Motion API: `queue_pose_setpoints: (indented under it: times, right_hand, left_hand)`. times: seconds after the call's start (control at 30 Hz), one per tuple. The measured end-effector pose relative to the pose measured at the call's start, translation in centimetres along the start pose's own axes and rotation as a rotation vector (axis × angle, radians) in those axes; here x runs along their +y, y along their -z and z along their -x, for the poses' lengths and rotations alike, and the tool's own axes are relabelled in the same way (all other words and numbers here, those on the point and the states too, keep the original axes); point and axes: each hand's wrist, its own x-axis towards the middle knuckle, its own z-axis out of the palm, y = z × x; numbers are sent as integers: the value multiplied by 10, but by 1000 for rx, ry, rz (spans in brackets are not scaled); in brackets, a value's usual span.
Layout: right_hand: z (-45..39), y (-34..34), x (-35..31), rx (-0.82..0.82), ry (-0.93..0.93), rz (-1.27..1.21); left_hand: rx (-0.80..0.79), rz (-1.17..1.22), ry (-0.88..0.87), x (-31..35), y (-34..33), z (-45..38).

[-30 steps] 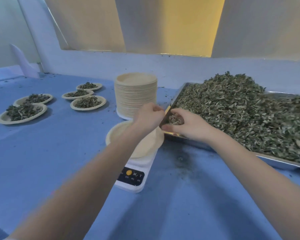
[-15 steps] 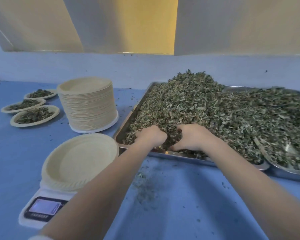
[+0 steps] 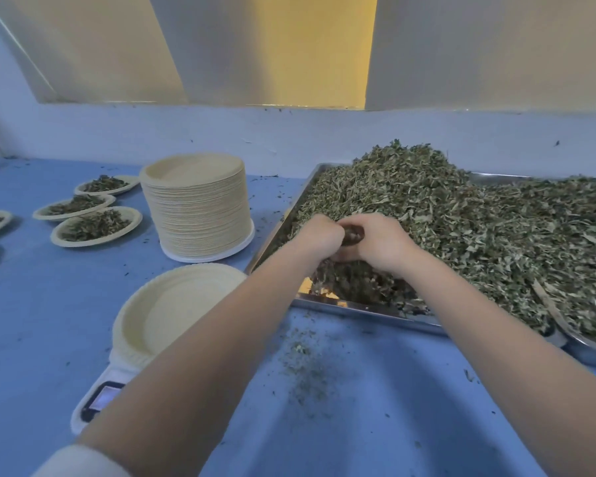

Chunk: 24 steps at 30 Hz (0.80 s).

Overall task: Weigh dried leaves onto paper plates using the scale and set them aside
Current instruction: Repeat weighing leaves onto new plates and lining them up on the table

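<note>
Half a second ago both hands were dug knuckle-deep into the near edge of the dried leaves (image 3: 461, 228); now the left hand (image 3: 319, 237) and right hand (image 3: 381, 244) have come together and risen, fingers curled and cupped around one gathered clump that trails leaves down to the tray (image 3: 358, 309) beneath them. The scoop looks made, so the carry comes next: the empty paper plate (image 3: 172, 311) waits on the scale (image 3: 98, 402), left of and nearer than the hands.

Shiny metal tray (image 3: 365, 309), matt paper plates (image 3: 200, 201), dry crumpled leaves (image 3: 461, 228), smooth blue table (image 3: 375, 425)
</note>
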Motion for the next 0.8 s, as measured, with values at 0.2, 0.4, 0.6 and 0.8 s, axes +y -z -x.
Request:
queue_pose_setpoints:
  times: [0.2, 0.4, 0.6, 0.8]
  right_hand:
    - [-6, 4, -56, 38, 121, 34]
    - [4, -31, -126, -52, 260, 12]
    - [17, -72, -157, -278, 257, 31]
    - [17, -76, -162, -187, 218, 43]
  left_hand:
    - [115, -38, -93, 3, 55, 19]
    - [221, -141, -45, -30, 117, 61]
    - [57, -265, 154, -71, 155, 96]
    - [75, -269, 144, -80, 169, 105]
